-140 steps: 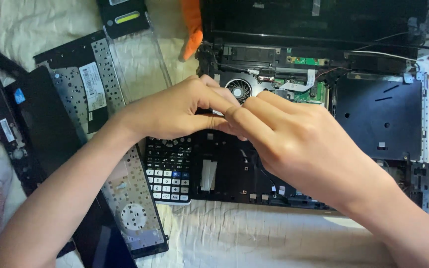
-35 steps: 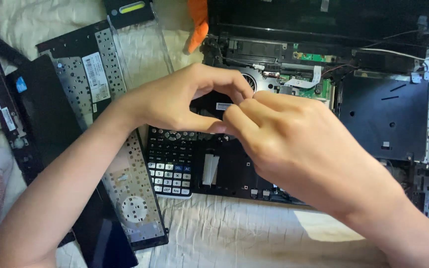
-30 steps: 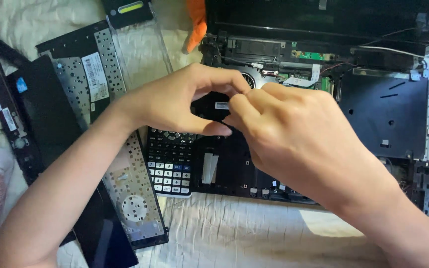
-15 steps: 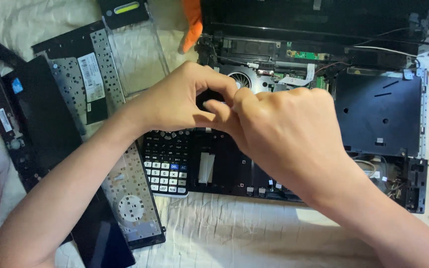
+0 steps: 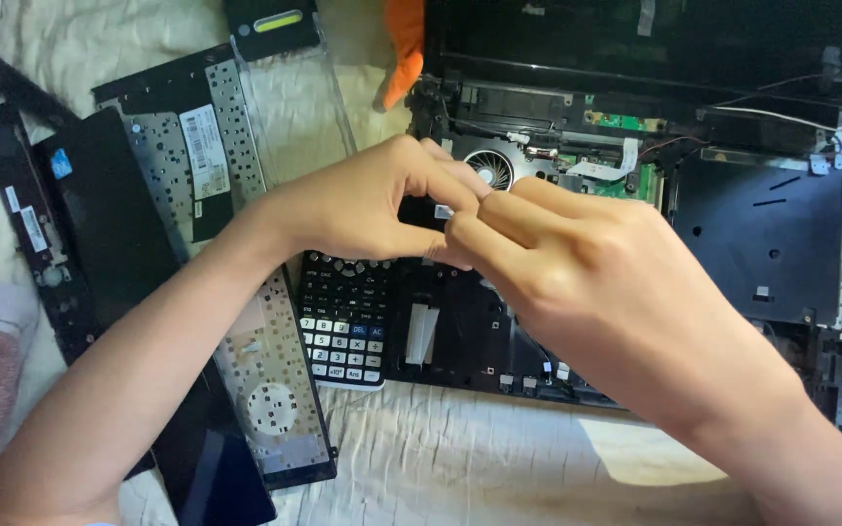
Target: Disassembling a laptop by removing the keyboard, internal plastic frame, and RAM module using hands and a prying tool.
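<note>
black and small, a flat part [image 5: 428, 211] sits pinched between the fingers of the left hand [image 5: 367, 209] and right hand [image 5: 577, 268], both clenched on it, raised just above the opened laptop base [image 5: 762, 244]. beneath the fingers lies a dark calculator [image 5: 345, 321]; left of them, a perforated metal keyboard plate [image 5: 226, 234] on pale, wrinkled bedding [image 5: 460, 458].

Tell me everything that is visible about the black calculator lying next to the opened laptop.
The calculator is a black, seemingly plastic handheld model lying flat, face up, on the pale cloth. Only its keypad shows: rows of small dark keys above, larger white keys below, with two blue ones. Its upper part, where a screen would be, is hidden under the left hand. Its right edge lies against the opened laptop base; its left edge meets or overlaps the detached keyboard panel. Whether the hand touches it cannot be told.
</note>
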